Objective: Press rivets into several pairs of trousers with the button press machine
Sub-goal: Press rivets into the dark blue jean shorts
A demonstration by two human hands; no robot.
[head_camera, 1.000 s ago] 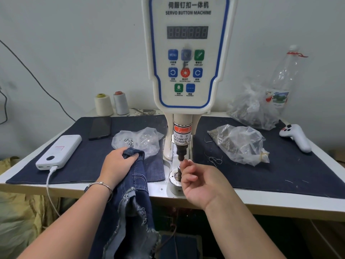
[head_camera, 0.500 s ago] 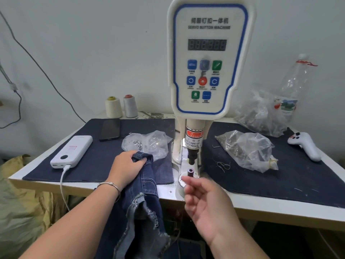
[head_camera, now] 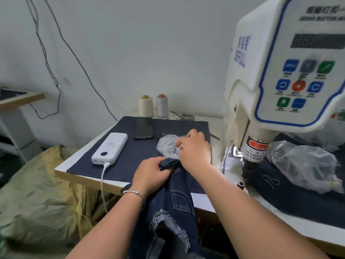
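Note:
The white button press machine (head_camera: 291, 75) stands at the right, its punch (head_camera: 248, 166) above the lower die (head_camera: 240, 184). Dark blue denim trousers (head_camera: 177, 206) hang over the table's front edge. My left hand (head_camera: 151, 174) grips their waistband at the top. My right hand (head_camera: 194, 148) reaches left over a small clear bag of silver rivets (head_camera: 169, 144), fingers curled down at the bag's opening. Whether it pinches a rivet is hidden.
A white power bank (head_camera: 110, 147) with a cable and a black phone (head_camera: 144, 128) lie on the dark mat (head_camera: 119, 165). Two thread cones (head_camera: 154, 105) stand at the wall. A larger clear bag (head_camera: 306, 165) lies right of the press. A yellow sack (head_camera: 37, 193) sits below left.
My right hand has left the lower die and crossed left to the rivet bag. The view has swung left. My left hand keeps hold of the trousers.

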